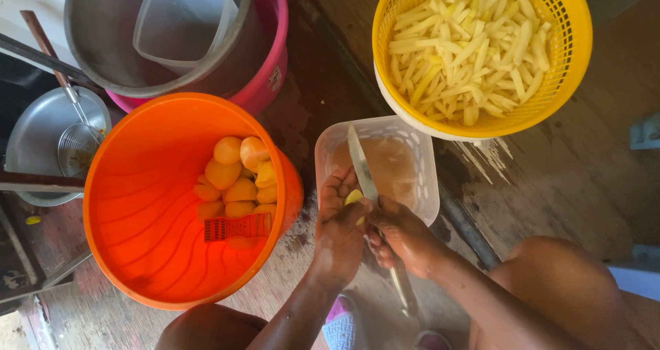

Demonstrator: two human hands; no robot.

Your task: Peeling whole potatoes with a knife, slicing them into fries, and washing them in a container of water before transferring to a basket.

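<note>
My left hand [338,226] grips a small yellow piece of peeled potato [354,199] over a clear plastic tub [419,164]. In my right hand [402,233] is a long knife [361,164], its blade lying against the potato piece and pointing away from me over the tub. To the left, an orange bucket [137,205] holds several peeled potatoes [237,178] in water. A yellow basket [574,40] at the top right is full of cut potato sticks [467,47].
A pink basin [271,68] at the top holds a metal pot [103,47] with a clear container [182,20] inside. A metal bowl with a wire skimmer [75,147] sits at the left. My knees and a sandalled foot [342,326] frame the wooden floor below.
</note>
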